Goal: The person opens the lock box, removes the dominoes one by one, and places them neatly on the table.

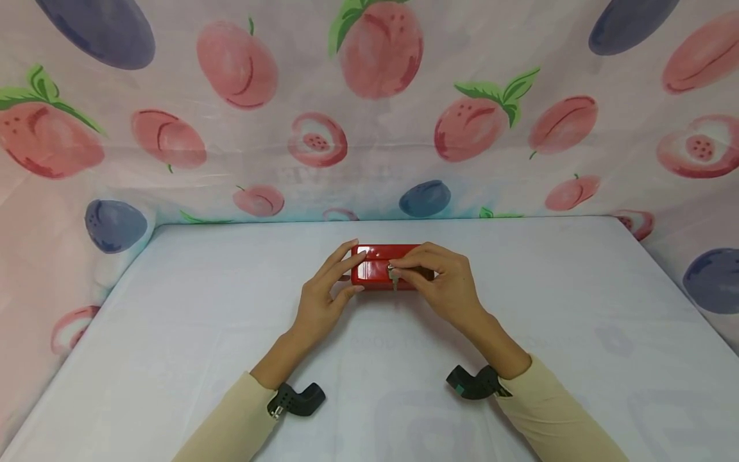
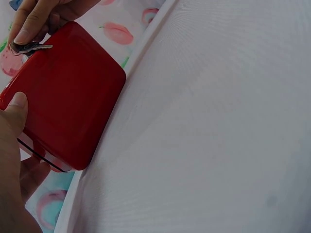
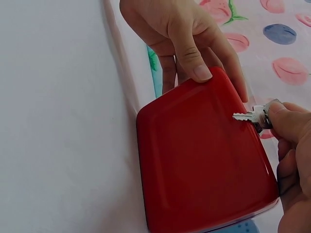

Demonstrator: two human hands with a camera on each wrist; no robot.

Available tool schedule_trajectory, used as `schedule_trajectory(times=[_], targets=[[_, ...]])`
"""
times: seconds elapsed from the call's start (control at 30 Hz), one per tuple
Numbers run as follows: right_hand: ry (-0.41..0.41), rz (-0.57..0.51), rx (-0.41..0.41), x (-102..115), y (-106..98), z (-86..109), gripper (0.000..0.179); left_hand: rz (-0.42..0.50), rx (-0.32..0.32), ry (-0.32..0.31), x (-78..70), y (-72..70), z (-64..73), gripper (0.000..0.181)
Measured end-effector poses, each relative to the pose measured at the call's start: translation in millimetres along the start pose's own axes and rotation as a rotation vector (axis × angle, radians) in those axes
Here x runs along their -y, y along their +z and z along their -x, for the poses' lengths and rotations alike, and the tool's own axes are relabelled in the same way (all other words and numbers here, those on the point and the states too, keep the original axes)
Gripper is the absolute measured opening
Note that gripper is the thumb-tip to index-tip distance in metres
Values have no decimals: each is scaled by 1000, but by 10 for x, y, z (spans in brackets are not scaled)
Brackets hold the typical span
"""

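Note:
A glossy red lock box [image 1: 375, 272] stands on the white table, past the middle toward the back edge. My left hand [image 1: 317, 307] grips its left end, thumb at the near edge and fingers spread over the top and far side. From the right, my right hand [image 1: 449, 285] pinches a key at the lock on the box's upper face. A second silver key [image 3: 244, 116] hangs loose from the same ring, its toothed blade over the box's edge. The fingertips hide the lock and the pinched key's blade.
White cloth covers the table [image 1: 231, 359]. A fruit-print curtain [image 1: 369, 154] rises behind its back edge and along both sides. Dark wrist mounts [image 1: 297, 399] sit at both cuffs.

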State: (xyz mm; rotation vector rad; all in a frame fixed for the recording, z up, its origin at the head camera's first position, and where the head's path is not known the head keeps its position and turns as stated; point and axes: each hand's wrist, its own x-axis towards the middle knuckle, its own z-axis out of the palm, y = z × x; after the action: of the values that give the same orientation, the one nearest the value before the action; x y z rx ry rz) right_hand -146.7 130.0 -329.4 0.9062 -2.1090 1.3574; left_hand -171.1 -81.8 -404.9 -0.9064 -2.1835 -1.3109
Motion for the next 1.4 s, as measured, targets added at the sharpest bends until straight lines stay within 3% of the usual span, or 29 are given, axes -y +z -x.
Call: schedule_trajectory(times=[0.67, 0.97, 1.4], targets=[[-27, 31, -89, -37, 72, 43, 16, 23, -9, 9, 0, -1, 2, 58], [5, 36, -99, -292, 125, 128, 16, 21, -9, 6, -1, -1, 2, 58], [-24, 50, -81, -291, 132, 123, 15, 17, 15, -13, -3, 0, 14, 62]])
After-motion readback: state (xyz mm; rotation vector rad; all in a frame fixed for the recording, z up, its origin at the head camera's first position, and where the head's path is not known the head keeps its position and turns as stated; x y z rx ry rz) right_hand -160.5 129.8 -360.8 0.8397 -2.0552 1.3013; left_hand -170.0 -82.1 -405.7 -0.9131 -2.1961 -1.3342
